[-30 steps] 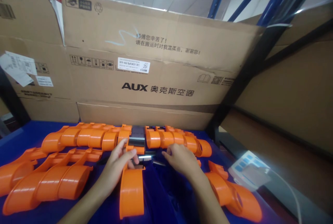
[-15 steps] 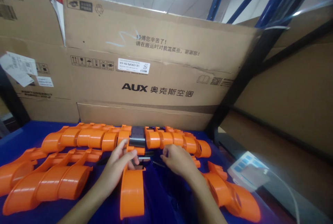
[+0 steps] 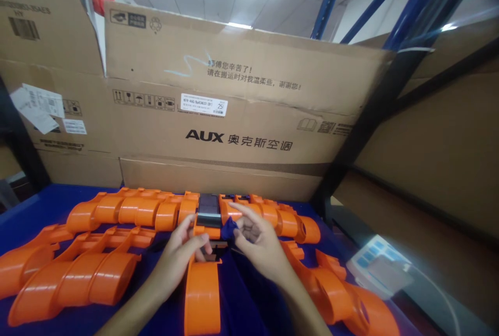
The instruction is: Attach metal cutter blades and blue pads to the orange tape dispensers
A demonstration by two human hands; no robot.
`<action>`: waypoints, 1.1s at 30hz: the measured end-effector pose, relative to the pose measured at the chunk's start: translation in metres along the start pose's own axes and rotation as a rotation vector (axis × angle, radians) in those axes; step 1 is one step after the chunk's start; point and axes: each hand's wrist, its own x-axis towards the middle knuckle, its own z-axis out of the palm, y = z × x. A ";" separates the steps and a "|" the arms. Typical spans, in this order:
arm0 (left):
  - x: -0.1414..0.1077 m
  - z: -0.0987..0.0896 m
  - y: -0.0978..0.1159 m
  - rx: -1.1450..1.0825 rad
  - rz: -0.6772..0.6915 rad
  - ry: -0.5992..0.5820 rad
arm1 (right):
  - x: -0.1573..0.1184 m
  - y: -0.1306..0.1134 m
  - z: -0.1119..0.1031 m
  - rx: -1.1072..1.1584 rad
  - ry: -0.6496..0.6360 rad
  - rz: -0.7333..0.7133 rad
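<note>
An orange plastic holder with a curved band (image 3: 202,299) stands at the front centre, and my left hand (image 3: 180,248) is closed around its upper part. At its top sits a dark panel (image 3: 209,210) with a pale toothed strip along it. My right hand (image 3: 257,242) is just right of the holder, thumb and bent fingers pinching a bunched piece of dark blue cloth (image 3: 229,229), its index finger stretched out. The cloth touches or nearly touches the holder's right edge; which, I cannot tell.
Rows of similar orange holders (image 3: 111,276) lie on the blue-covered table (image 3: 42,203), left, right and behind. A white-and-blue device with a cable (image 3: 380,266) is at the right. A cardboard panel (image 3: 249,117) stands behind, with a dark rack post (image 3: 339,151) beside it.
My right hand has moved up and slightly left, bringing the bunched blue cloth up beside the holder. My left hand keeps its hold. The whole view has shifted slightly.
</note>
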 end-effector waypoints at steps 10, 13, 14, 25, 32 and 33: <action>0.002 0.000 -0.003 0.002 0.004 -0.011 | 0.003 0.010 0.006 0.127 0.078 0.101; 0.001 0.000 -0.002 0.023 0.011 -0.032 | 0.004 0.003 0.006 0.066 0.113 0.040; 0.001 0.000 -0.002 0.031 0.011 -0.036 | 0.004 0.001 0.006 0.029 0.119 0.011; 0.001 0.003 0.000 0.049 0.047 0.057 | 0.002 -0.006 0.009 -0.265 0.116 -0.127; -0.001 0.001 -0.001 0.066 0.054 0.060 | -0.006 -0.003 0.018 -0.345 0.133 -0.151; -0.001 0.001 -0.001 0.067 0.053 0.063 | -0.007 -0.003 0.019 -0.353 0.129 -0.156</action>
